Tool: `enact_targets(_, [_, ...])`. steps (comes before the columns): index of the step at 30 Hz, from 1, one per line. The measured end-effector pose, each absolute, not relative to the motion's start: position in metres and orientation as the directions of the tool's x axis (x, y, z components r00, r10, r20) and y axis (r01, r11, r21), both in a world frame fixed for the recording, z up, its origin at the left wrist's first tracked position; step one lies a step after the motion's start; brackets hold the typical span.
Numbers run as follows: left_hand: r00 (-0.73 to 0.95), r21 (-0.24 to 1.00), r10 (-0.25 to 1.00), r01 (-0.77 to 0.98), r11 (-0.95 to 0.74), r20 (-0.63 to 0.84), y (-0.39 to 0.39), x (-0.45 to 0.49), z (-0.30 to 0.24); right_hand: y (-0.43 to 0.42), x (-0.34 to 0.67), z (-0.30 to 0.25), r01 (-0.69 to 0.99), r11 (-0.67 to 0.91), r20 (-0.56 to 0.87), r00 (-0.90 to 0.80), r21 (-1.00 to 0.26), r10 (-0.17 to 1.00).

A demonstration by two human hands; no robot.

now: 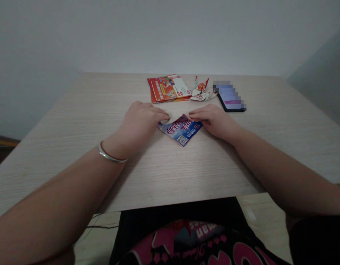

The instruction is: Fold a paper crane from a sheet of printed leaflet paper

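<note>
Two hands hold a folded blue leaflet (pixel 181 131) at the centre of the table (pixel 76 121). The left hand (pixel 139 121) is at its 9 o'clock and the right hand (pixel 214 119) at 3 o'clock. The fingers are pressed together on its corners. An orange leaflet (pixel 168 87) and a phone (pixel 230 98) lie at 12 o'clock.

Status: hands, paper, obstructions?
Fingertips of left hand and right hand on blue printed paper, grip unclear. Paper partly folded, flat on table. Behind, apart: orange flyer, folded figure, phone.

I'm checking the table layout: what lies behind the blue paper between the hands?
Farther back on the table lie an orange flyer, a folded paper figure and a phone. The left hand and right hand cover the side corners of the blue paper.
</note>
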State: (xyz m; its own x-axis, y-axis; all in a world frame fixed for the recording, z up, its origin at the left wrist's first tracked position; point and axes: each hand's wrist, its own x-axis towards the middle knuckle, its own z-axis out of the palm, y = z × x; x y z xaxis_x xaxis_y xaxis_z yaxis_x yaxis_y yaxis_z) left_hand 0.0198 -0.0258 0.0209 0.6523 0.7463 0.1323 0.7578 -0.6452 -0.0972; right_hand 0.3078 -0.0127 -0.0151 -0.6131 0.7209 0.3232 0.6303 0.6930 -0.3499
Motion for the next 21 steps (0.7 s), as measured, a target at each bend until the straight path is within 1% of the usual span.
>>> enact_targets(2, [0.651, -0.122, 0.752, 0.759, -0.640, 0.108, -0.032, 0.026, 0.023, -0.018, 0.302, -0.011, 0.643, 0.703, 0.294, -0.638, -0.304, 0.712])
enact_targets(5, [0.666, -0.126, 0.740, 0.745, -0.655, 0.094, -0.034, 0.028, 0.022, -0.022, 0.296, -0.009, 0.645, 0.720, 0.255, -0.673, -0.257, 0.694])
enact_targets(10, [0.783, -0.015, 0.617, 0.620, -0.785, 0.078, -0.022, 0.023, 0.016, -0.020, 0.294, -0.013, 0.632, 0.754, 0.215, -0.723, -0.181, 0.657])
enact_targets(12, [0.793, -0.022, 0.605, 0.608, -0.794, 0.062, -0.018, 0.020, 0.016, -0.019, 0.294, -0.016, 0.632, 0.758, 0.206, -0.730, -0.160, 0.652])
enact_targets(14, [0.775, -0.071, 0.631, 0.632, -0.772, 0.044, -0.017, 0.019, 0.018, -0.018, 0.293, -0.018, 0.634, 0.756, 0.191, -0.731, -0.165, 0.655])
enact_targets(17, [0.748, -0.142, 0.662, 0.660, -0.738, 0.042, -0.022, 0.022, 0.021, -0.018, 0.292, -0.020, 0.637, 0.737, 0.143, -0.726, -0.227, 0.672])
enact_targets(19, [0.745, -0.152, 0.665, 0.665, -0.731, 0.059, -0.028, 0.028, 0.022, -0.018, 0.292, -0.019, 0.626, 0.729, 0.113, -0.732, -0.278, 0.672])
enact_targets(21, [0.740, -0.109, 0.668, 0.672, -0.732, 0.074, -0.034, 0.035, 0.020, -0.017, 0.293, -0.018, 0.607, 0.730, 0.093, -0.745, -0.314, 0.660])
